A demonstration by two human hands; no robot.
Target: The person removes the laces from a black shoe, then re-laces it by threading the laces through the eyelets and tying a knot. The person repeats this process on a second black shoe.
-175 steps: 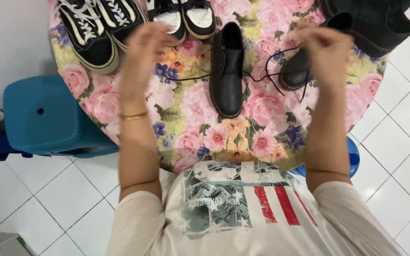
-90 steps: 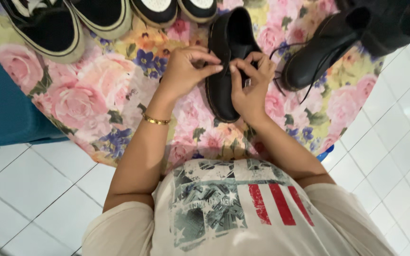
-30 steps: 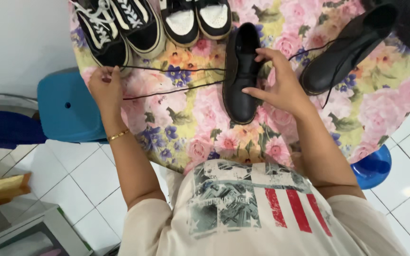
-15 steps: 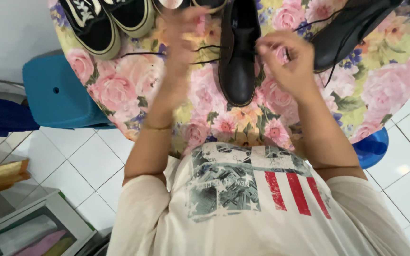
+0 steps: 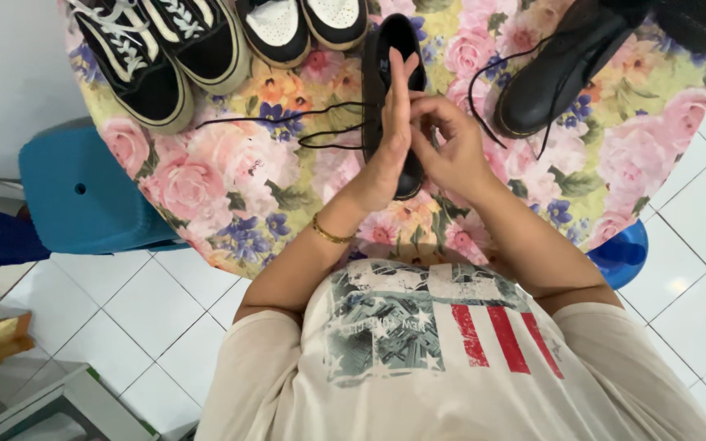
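Both hands meet over the black shoe [image 5: 386,73] mid-tabletop [image 5: 239,188]: my left hand [image 5: 390,135] flat, fingers straight, open grip; right hand [image 5: 443,143] curled, pinching, can't tell on what. Black lace [image 5: 288,118] trails left. Farther: second black shoe [image 5: 549,73], sneakers [image 5: 157,53].

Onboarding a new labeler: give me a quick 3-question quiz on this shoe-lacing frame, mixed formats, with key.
1. True or false: both hands meet over the black leather shoe at the middle of the floral tablecloth.
2. Multiple choice: the loose black shoelace trails from that shoe toward the person's A) left B) right C) lap.
3. Short answer: what is on the left wrist?

Key
1. True; the left hand is flat with fingers straight, the right hand curls beside it.
2. A.
3. A gold bracelet.
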